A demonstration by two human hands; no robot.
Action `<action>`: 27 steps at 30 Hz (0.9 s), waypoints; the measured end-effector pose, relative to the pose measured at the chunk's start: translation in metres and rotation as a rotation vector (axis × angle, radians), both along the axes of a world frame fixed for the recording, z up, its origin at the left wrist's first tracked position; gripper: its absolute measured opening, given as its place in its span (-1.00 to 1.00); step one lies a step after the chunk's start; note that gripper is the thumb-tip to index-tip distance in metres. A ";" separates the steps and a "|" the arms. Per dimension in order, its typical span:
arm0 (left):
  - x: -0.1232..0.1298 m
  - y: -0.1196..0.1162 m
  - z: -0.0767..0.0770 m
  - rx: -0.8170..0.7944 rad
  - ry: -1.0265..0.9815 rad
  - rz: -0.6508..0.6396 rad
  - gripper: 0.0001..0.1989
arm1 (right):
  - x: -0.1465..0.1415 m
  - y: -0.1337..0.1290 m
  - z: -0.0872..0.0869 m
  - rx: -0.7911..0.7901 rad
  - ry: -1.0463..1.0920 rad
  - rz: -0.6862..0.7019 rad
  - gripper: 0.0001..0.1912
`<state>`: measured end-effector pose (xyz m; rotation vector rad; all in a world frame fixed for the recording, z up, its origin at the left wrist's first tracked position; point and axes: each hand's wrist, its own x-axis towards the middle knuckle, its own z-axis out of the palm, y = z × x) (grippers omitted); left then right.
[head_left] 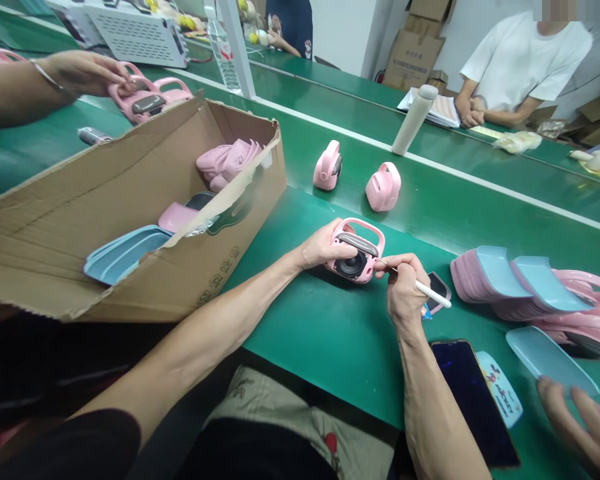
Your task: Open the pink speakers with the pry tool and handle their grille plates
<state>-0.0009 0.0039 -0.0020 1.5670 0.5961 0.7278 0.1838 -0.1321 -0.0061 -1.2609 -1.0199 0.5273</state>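
My left hand [325,247] grips the left side of a pink speaker housing [365,272], its thumb by the round black speaker cone. The housing has a pink handle on top and a grey oval strip beneath it. In my right hand [405,283] is a white-handled thin tool [433,293], its metal tip against the housing's right edge. Two pink handled units, one [327,167] on the left and another [383,188] on the right, stand on the green table beyond.
An open cardboard box [245,220] with pink and blue parts stands at left. Stacked pink and blue covers [490,273] and a dark phone [473,400] lie at right. Other people's hands are at far left [83,73] and lower right [575,420]. A bottle [415,120] stands behind.
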 end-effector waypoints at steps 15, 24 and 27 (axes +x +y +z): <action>0.001 -0.001 0.000 0.018 0.016 0.028 -0.35 | 0.018 0.015 -0.009 -0.071 0.353 0.131 -0.89; 0.001 0.000 0.002 -0.021 0.004 0.032 -0.31 | 0.007 -0.001 -0.004 -0.031 0.290 -0.042 -0.75; -0.001 0.000 0.000 -0.069 -0.031 0.028 -0.30 | 0.005 -0.004 -0.005 -0.070 0.033 -0.165 -0.67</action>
